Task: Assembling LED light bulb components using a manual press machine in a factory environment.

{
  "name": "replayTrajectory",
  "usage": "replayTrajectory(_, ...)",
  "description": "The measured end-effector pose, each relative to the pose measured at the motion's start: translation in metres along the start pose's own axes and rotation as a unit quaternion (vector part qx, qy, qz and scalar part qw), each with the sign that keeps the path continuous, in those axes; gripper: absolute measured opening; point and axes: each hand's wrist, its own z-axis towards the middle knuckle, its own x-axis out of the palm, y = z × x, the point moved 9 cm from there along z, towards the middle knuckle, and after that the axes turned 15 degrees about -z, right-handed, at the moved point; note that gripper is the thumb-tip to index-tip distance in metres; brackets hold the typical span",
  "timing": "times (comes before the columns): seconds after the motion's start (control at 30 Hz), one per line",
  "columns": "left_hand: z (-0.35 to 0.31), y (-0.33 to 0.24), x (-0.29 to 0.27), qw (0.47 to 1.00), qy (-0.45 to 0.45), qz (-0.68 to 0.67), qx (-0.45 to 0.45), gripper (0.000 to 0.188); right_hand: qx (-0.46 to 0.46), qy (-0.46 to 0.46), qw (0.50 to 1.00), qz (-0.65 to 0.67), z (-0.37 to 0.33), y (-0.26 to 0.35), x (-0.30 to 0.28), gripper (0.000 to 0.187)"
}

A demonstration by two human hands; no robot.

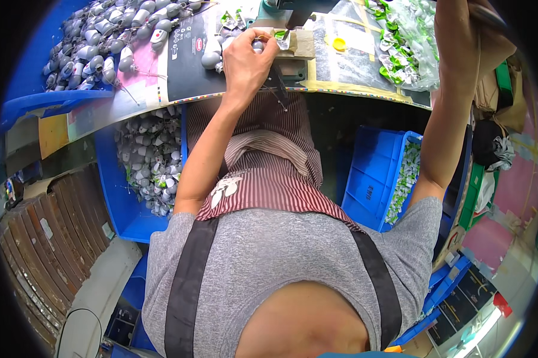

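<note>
My left hand (pixel 249 62) is closed, thumb and fingers pinched round a small grey round-ended plastic piece (pixel 257 45). It is beside a block wrapped in brown card (pixel 297 45) under the dark tip of a teal bench press (pixel 273 13). A green-and-white bit (pixel 282 39) lies under that tip. At the upper right, my right hand (pixel 497 43) is raised and wrapped round a dark lever handle (pixel 488 16); part of it is cut off by the picture's rim. A few more grey pieces (pixel 211 59) lie just left of my left hand.
A heap of grey pieces with thin wires (pixel 102 45) covers the bench's left. Green-and-white parts (pixel 391 45) lie by a clear plastic bag (pixel 421 51) on the right, near a yellow round lid (pixel 339 44). Blue bins (pixel 128 212) (pixel 370 173) stand below both sides.
</note>
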Motion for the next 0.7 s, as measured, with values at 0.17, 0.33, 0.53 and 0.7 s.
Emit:
replayTrajectory(0.17,-0.001,0.004,-0.001,1.0,-0.006,0.007,0.002,0.024,-0.001,0.017,1.0,-0.011,-0.003,0.005,-0.001,0.028)
replayTrajectory(0.33,-0.001,0.001,0.003,1.0,0.006,-0.014,0.001,0.025,-0.008,0.03,0.999,-0.026,-0.001,0.009,-0.004,0.027)
replayTrajectory(0.53,-0.001,0.013,-0.002,0.998,0.024,0.003,-0.06,0.026,-0.185,0.118,0.964,-0.149,-0.024,0.036,0.004,0.015)
replayTrajectory(0.7,0.004,-0.001,0.012,0.998,0.051,0.038,0.002,0.024,-0.29,0.014,0.933,-0.212,-0.06,0.038,0.003,0.019)
